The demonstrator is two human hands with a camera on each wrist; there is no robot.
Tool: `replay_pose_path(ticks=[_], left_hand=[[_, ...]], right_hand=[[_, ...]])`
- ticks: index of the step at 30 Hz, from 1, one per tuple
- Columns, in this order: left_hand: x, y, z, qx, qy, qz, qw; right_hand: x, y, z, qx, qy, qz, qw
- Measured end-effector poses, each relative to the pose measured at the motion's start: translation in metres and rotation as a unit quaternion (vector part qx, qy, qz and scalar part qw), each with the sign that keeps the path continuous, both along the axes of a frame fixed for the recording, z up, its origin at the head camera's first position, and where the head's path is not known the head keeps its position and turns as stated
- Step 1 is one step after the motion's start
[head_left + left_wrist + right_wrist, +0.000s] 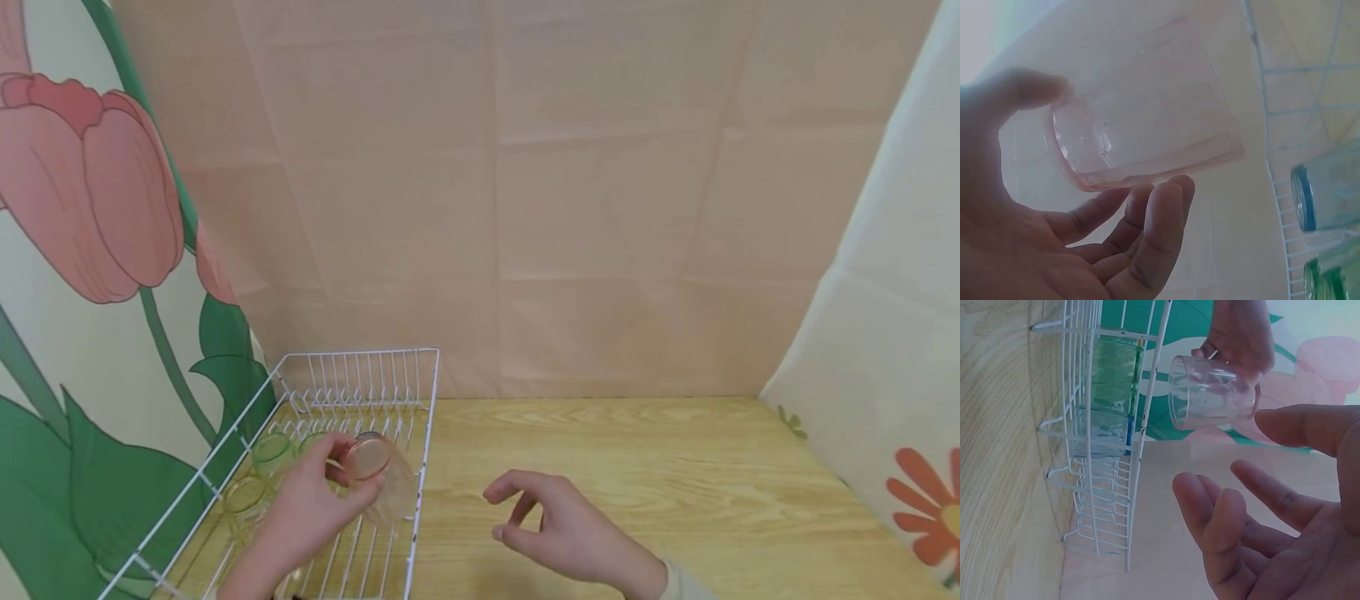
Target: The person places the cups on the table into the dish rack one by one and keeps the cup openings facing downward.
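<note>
My left hand (318,492) grips a clear pink drinking glass (1147,112) near its base, thumb on one side and fingers on the other. The glass is upside down, its mouth pointing toward the white wire dish rack (420,500); in the right wrist view it shows above the rack's top wire. Right of the rack, my right hand (562,525) hovers over the table with fingers loosely bent and nothing in them. From the right wrist, its thumb overlaps the edge of the pink glass's base.
Inside the rack stand a green glass (272,450), a yellow glass (243,500) and a blue glass (1335,194). The wood-grain table (637,450) extends right of the rack. A plain pinkish sheet (525,208) closes off the back, with a tulip-printed sheet (90,192) on the left.
</note>
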State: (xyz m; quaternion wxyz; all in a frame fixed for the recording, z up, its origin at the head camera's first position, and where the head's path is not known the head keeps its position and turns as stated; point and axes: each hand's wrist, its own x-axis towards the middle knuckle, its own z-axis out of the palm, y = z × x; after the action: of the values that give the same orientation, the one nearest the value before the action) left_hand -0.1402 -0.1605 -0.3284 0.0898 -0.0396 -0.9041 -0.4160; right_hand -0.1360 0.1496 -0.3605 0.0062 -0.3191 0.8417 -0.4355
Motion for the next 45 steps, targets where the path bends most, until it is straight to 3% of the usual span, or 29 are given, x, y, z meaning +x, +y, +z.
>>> replay_pose_path(ticks=[5,11,20,29,33,36,39,45], left_hand=[[-0.006,-0.012,0.001,-0.032,0.000,0.004,0.9995],[-0.014,-0.025,0.002,-0.078,-0.025,-0.028,0.9962],[-0.028,-0.037,-0.009,-0.141,-0.075,-0.067,0.9849],[-0.036,-0.036,-0.020,-0.164,-0.097,-0.064,0.9796],[-0.038,-0.035,-0.029,-0.154,-0.101,-0.058,0.9812],[-0.038,-0.033,-0.035,-0.129,-0.125,-0.049,0.9824],[-0.038,-0.031,-0.038,-0.108,-0.150,-0.042,0.9819],[-0.035,-0.029,-0.041,-0.084,-0.161,-0.037,0.9827]], right_hand=[[-0.001,0.000,-0.001,0.001,0.002,0.001,1.0000],[-0.002,0.000,-0.002,0.002,-0.007,0.003,1.0000],[-0.002,0.000,-0.002,0.004,-0.011,0.004,0.9999],[-0.001,0.000,-0.003,0.001,-0.014,0.013,0.9998],[0.000,0.000,-0.004,-0.003,-0.016,0.018,0.9997],[0.001,-0.001,-0.004,-0.007,-0.016,0.023,0.9996],[0.001,-0.001,-0.004,-0.009,-0.012,0.028,0.9995],[-0.001,0.001,-0.008,-0.004,-0.024,0.034,0.9991]])
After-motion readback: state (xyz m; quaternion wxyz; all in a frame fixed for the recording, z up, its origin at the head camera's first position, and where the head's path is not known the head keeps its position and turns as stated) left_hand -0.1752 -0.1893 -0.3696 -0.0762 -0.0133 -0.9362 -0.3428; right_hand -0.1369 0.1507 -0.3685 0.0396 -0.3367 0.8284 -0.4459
